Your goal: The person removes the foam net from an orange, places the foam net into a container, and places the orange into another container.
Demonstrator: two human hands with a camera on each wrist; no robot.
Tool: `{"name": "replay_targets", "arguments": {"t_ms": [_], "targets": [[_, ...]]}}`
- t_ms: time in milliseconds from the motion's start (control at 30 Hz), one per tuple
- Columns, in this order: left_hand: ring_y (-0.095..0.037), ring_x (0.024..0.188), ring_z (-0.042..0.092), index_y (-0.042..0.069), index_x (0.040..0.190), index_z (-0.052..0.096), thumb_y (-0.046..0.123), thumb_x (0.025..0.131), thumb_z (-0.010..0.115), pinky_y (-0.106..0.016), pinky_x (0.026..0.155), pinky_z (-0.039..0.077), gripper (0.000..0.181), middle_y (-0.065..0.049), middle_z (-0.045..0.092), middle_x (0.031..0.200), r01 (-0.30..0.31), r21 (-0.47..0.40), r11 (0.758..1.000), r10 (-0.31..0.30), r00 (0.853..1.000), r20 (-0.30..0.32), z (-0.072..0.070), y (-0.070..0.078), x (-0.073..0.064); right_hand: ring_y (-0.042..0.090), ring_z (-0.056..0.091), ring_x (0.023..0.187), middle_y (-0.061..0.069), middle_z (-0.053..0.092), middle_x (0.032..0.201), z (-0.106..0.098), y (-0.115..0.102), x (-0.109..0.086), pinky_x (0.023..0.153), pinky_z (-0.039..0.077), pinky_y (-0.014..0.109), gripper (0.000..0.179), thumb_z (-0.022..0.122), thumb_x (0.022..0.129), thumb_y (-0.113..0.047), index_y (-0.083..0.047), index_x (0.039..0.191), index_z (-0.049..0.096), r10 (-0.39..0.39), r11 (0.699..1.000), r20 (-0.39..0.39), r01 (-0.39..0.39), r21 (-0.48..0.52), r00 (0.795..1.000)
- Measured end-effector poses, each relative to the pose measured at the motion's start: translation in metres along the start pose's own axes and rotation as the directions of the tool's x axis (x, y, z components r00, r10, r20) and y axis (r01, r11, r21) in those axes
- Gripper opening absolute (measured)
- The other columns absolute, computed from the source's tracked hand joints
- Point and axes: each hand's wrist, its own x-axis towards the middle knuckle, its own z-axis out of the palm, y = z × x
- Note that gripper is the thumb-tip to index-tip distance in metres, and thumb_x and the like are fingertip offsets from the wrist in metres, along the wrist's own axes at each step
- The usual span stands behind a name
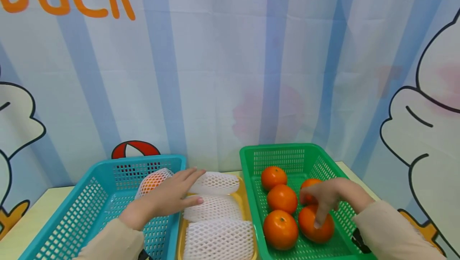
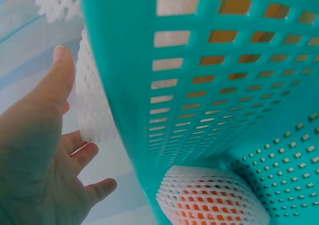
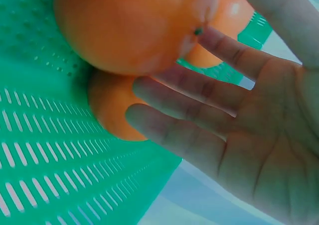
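Note:
My left hand [image 1: 169, 194], fingers spread and nothing gripped, hovers over the right rim of the blue basket [image 1: 145, 158]. Its fingertips are right at the white foam nets [image 1: 214, 183] in the yellow tray [image 1: 248, 206]. Inside the blue basket lies an orange in a foam net [image 2: 214, 200]. On the right, my right hand [image 1: 328, 194] reaches down into the green basket [image 1: 276, 147]. Its fingers are extended over the near right orange [image 1: 307, 224], touching it, with another orange [image 1: 310, 182] partly hidden behind the hand.
Three more oranges [image 1: 282, 199] form a column along the green basket's left side. The tray stands between the two baskets on a pale table [image 1: 54, 200]. Behind hangs a striped curtain [image 1: 223, 72] with cartoon ducks.

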Motion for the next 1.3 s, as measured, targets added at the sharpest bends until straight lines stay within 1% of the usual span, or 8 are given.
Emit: {"name": "replay_targets", "arguments": {"t_ms": [200, 400, 500, 600, 667, 833, 1133, 1300], "targets": [[-0.039, 0.134, 0.024, 0.009, 0.147, 0.027, 0.041, 0.092, 0.054, -0.059, 0.103, 0.022, 0.069, -0.018, 0.028, 0.148, 0.02, -0.004, 1.0, -0.02, 1.0, -0.003, -0.003, -0.005, -0.003, 0.029, 0.048, 0.096, 0.015, 0.043, 0.126, -0.004, -0.023, -0.04, 0.074, 0.045, 0.046, 0.059, 0.076, 0.077, -0.018, -0.009, 0.127, 0.044, -0.033, 0.994, -0.058, 0.039, 0.106, 0.998], [-0.039, 0.135, 0.024, 0.008, 0.146, 0.027, 0.039, 0.092, 0.055, -0.058, 0.103, 0.023, 0.069, -0.019, 0.026, 0.148, 0.032, -0.009, 0.999, -0.032, 0.999, -0.022, -0.006, -0.013, -0.007, 0.033, 0.046, 0.108, 0.014, 0.047, 0.121, -0.008, -0.026, -0.062, 0.082, 0.044, 0.047, 0.055, 0.076, 0.077, -0.015, -0.009, 0.123, 0.047, -0.073, 0.992, -0.143, 0.086, 0.09, 0.987], [-0.041, 0.134, 0.025, 0.006, 0.146, 0.027, 0.041, 0.091, 0.056, -0.058, 0.102, 0.025, 0.071, -0.021, 0.026, 0.148, 0.039, -0.002, 0.999, -0.039, 0.999, -0.033, -0.008, -0.017, -0.009, 0.034, 0.048, 0.107, 0.016, 0.048, 0.121, -0.011, -0.023, -0.071, 0.083, 0.044, 0.048, 0.056, 0.076, 0.077, -0.019, -0.009, 0.124, 0.048, -0.09, 0.99, -0.176, 0.107, 0.094, 0.98], [-0.042, 0.132, 0.027, 0.006, 0.146, 0.028, 0.046, 0.091, 0.053, -0.06, 0.1, 0.027, 0.073, -0.022, 0.028, 0.147, 0.046, 0.025, 0.999, -0.045, 0.998, -0.045, -0.01, -0.023, -0.012, 0.034, 0.05, 0.105, 0.018, 0.047, 0.122, -0.014, -0.021, -0.078, 0.082, 0.045, 0.048, 0.057, 0.076, 0.078, -0.02, -0.008, 0.125, 0.047, -0.112, 0.984, -0.194, 0.136, 0.114, 0.975], [-0.043, 0.132, 0.027, 0.007, 0.146, 0.028, 0.05, 0.09, 0.053, -0.061, 0.099, 0.027, 0.074, -0.022, 0.028, 0.146, 0.06, 0.021, 0.998, -0.059, 0.997, -0.05, -0.011, -0.026, -0.014, 0.035, 0.051, 0.104, 0.019, 0.047, 0.122, -0.015, -0.018, -0.082, 0.081, 0.045, 0.047, 0.058, 0.075, 0.078, -0.019, -0.007, 0.127, 0.046, -0.12, 0.98, -0.204, 0.149, 0.134, 0.972], [-0.045, 0.132, 0.024, 0.007, 0.146, 0.028, 0.046, 0.089, 0.056, -0.063, 0.098, 0.026, 0.074, -0.023, 0.026, 0.147, 0.102, -0.033, 0.994, -0.104, 0.992, -0.071, -0.015, -0.038, -0.02, 0.035, 0.05, 0.103, 0.02, 0.045, 0.121, -0.016, -0.011, -0.089, 0.079, 0.046, 0.047, 0.06, 0.074, 0.08, -0.018, -0.006, 0.13, 0.044, -0.119, 0.971, -0.233, 0.163, 0.176, 0.965], [-0.049, 0.128, 0.028, 0.003, 0.144, 0.029, 0.053, 0.087, 0.055, -0.065, 0.094, 0.029, 0.08, -0.027, 0.03, 0.143, 0.127, -0.012, 0.992, -0.127, 0.984, -0.124, -0.018, -0.062, -0.032, 0.036, 0.047, 0.104, 0.018, 0.046, 0.118, -0.014, 0.005, -0.099, 0.079, 0.045, 0.048, 0.06, 0.072, 0.082, -0.018, -0.004, 0.132, 0.042, -0.14, 0.959, -0.279, 0.2, 0.2, 0.95], [-0.05, 0.126, 0.03, 0.001, 0.143, 0.028, 0.044, 0.086, 0.062, -0.065, 0.092, 0.032, 0.08, -0.029, 0.031, 0.141, 0.14, -0.011, 0.99, -0.14, 0.979, -0.145, -0.016, -0.075, -0.035, 0.037, 0.048, 0.104, 0.018, 0.048, 0.117, -0.012, 0.015, -0.103, 0.08, 0.046, 0.049, 0.06, 0.071, 0.082, -0.016, -0.001, 0.133, 0.04, -0.137, 0.953, -0.29, 0.206, 0.223, 0.947]]}}
